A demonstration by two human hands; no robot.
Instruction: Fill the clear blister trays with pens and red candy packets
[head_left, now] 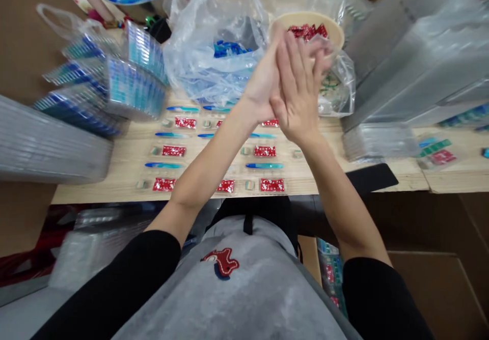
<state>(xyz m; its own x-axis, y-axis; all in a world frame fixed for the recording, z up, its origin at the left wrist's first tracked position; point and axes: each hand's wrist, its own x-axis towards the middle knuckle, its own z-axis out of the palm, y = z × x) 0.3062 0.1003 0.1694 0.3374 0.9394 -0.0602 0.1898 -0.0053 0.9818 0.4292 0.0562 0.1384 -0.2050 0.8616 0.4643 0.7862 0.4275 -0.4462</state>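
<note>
While hands (292,83) meet, red packets (307,31), print unreadable

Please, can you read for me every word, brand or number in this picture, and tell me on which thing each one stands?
Nothing can be read: the red sachets show small white marks, too small and blurred; the blue-and-teal packs are too blurred; the red emblem on the grey top shows no legible word.
</note>
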